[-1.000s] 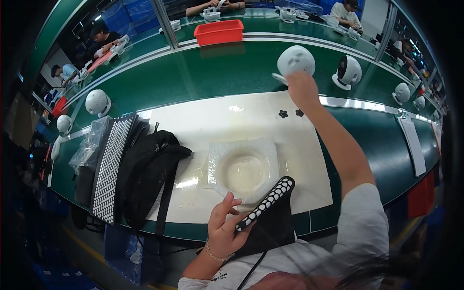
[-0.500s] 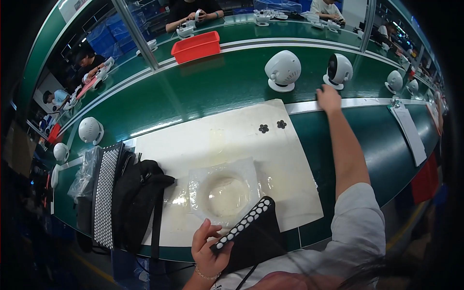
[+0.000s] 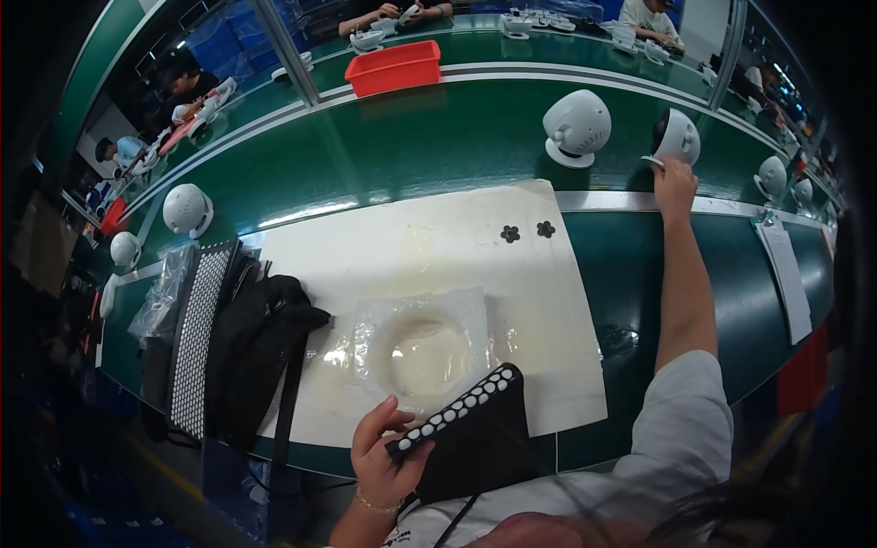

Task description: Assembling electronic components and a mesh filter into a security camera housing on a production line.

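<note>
My left hand (image 3: 388,457) grips a black pouch (image 3: 475,438) with a white-dotted edge at the near rim of the bench, just below a clear plastic bag (image 3: 420,347). My right hand (image 3: 674,178) is stretched far forward, its fingers closed on the base of a white round device (image 3: 678,135) that stands on the green belt. A second white round device (image 3: 575,126) stands to the left of that one, apart from my hand. Two small black flower-shaped pieces (image 3: 527,232) lie on the cream mat (image 3: 411,247).
A pile of black bags (image 3: 260,347) and a dotted panel (image 3: 199,338) lie at the mat's left. More white devices (image 3: 187,210) stand on the belt at the left. A red bin (image 3: 393,66) sits at the back, a paper sheet (image 3: 786,274) at the right. Other people work beyond the belt.
My right hand has left the left white device and moved rightward onto the right one. My left hand keeps hold of the black pouch.
</note>
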`<state>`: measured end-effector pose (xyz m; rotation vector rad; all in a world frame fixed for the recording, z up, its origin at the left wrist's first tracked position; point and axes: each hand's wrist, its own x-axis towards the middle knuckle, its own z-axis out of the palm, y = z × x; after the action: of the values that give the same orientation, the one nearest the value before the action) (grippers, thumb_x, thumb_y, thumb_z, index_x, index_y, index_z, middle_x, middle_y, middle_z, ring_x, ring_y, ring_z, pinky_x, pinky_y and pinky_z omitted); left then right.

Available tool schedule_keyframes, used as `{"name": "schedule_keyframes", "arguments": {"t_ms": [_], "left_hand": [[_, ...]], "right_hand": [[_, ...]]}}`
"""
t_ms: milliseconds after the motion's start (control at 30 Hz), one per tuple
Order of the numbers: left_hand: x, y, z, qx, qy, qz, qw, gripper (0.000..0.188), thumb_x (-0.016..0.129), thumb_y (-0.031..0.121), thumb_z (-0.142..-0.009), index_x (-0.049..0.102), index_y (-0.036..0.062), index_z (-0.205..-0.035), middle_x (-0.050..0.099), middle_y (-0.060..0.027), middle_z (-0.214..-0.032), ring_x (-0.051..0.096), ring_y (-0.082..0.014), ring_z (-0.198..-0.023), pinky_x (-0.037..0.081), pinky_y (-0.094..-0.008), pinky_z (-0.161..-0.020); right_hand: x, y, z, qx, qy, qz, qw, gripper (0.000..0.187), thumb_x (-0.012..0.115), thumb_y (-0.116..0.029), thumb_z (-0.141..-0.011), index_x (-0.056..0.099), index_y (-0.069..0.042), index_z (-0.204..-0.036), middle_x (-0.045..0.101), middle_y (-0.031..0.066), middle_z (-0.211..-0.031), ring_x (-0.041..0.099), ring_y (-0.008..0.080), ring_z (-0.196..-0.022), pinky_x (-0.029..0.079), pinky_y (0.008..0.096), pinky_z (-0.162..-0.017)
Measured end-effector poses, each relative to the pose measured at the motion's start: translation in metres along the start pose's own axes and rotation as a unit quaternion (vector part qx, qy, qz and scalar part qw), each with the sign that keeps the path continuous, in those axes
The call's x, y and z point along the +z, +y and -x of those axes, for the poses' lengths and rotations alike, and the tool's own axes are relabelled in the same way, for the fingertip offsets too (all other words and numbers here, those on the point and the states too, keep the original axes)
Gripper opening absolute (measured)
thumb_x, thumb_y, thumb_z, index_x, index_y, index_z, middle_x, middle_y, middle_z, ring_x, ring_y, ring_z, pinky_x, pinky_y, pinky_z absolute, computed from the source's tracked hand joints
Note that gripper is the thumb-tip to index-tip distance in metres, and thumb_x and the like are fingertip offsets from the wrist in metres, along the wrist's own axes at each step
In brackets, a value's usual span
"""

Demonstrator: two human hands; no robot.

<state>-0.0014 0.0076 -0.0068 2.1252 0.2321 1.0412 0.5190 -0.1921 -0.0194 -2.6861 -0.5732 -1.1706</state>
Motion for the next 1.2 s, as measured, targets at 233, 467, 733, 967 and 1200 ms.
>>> {"name": "schedule_keyframes", "arguments": {"t_ms": [233,467,733,967,1200], "left_hand": [[-0.007,0.010,-0.003,0.045,-0.039,0.009,0.998,0.032,0.070,-0.003,-0.058,0.053,0.0013,-0.086,0.059,-0.0146,-0.096,0.060,-0.0232,-0.076,0.049,-0.0281,-0.064],[-0.015,0.009,0.000,0.097,-0.066,0.003,0.993,0.032,0.071,-0.004,-0.059,0.048,0.0014,-0.081,0.061,-0.0145,-0.087,0.061,-0.0231,-0.072,0.049,-0.0285,-0.062],[-0.014,0.009,0.006,0.030,0.006,0.070,0.997,0.021,0.069,0.000,-0.063,0.054,-0.0007,-0.078,0.061,-0.0126,-0.087,0.060,-0.0232,-0.073,0.048,-0.0283,-0.064],[-0.018,0.002,0.013,-0.139,0.017,0.191,0.971,0.031,0.066,0.001,-0.070,0.051,-0.0013,-0.096,0.056,-0.0076,-0.084,0.055,-0.0148,-0.072,0.044,-0.0260,-0.064],[-0.008,0.009,0.012,-0.197,0.052,0.295,0.934,0.033,0.068,-0.001,-0.069,0.050,-0.0037,-0.097,0.056,-0.0061,-0.078,0.053,-0.0081,-0.066,0.042,-0.0196,-0.058]], "right_hand": [[-0.122,-0.073,0.034,-0.014,0.038,-0.345,0.938,0.022,0.057,-0.023,-0.083,0.056,-0.004,-0.093,0.058,0.0066,-0.076,0.055,0.0182,-0.067,0.042,0.0277,-0.062],[-0.225,-0.212,0.078,0.087,-0.364,-0.768,0.519,0.025,0.055,-0.018,-0.085,0.048,-0.003,-0.105,0.057,0.0012,-0.078,0.049,0.0044,-0.066,0.039,0.0186,-0.057],[-0.240,-0.236,0.114,0.087,-0.445,-0.746,0.488,0.035,0.050,-0.028,-0.087,0.039,-0.005,-0.111,0.052,0.0040,-0.072,0.052,0.0105,-0.066,0.042,0.0243,-0.061],[-0.237,-0.193,0.157,-0.217,-0.310,-0.738,0.558,0.046,0.076,-0.008,-0.063,0.048,-0.008,-0.100,0.053,0.0075,-0.095,0.052,0.0196,-0.086,0.042,0.0305,-0.077],[-0.250,-0.194,0.151,-0.223,-0.329,-0.663,0.635,0.020,0.069,-0.005,-0.071,0.056,-0.006,-0.086,0.056,0.0070,-0.085,0.054,0.0197,-0.074,0.043,0.0282,-0.063]]}}
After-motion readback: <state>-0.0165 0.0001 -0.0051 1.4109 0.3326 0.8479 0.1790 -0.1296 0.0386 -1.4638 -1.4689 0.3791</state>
